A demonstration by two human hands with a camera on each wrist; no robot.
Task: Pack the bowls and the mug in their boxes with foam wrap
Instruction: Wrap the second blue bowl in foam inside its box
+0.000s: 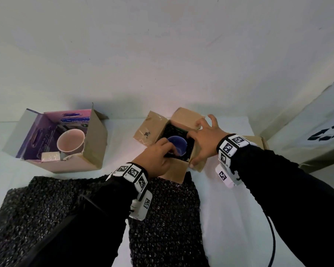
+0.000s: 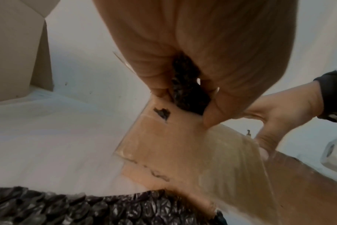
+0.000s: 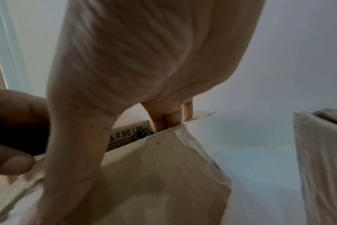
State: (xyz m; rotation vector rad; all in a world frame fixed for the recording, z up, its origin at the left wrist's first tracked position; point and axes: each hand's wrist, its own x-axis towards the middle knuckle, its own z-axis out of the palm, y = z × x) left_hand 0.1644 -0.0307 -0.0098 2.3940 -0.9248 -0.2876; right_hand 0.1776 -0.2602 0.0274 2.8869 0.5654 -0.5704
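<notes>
An open brown box (image 1: 152, 130) stands mid-table, lined with black foam wrap, and a blue bowl (image 1: 178, 144) sits inside it. My left hand (image 1: 165, 145) reaches in over the bowl. In the left wrist view it (image 2: 185, 103) pinches a wad of the black foam wrap (image 2: 188, 91) at the box's rim. My right hand (image 1: 191, 150) grips the box's right flap (image 3: 164, 167): the thumb lies on the outer side and the fingers (image 3: 166, 120) dip inside. A pink mug (image 1: 70, 140) sits in a second open box (image 1: 93, 143) at the left.
Two sheets of black foam wrap (image 1: 46, 199) (image 1: 166, 218) lie on the white table in front of the boxes, under my forearms. Another brown box (image 1: 261, 141) stands behind my right wrist. A wall runs close behind, and a grey panel (image 1: 326, 135) stands at the right.
</notes>
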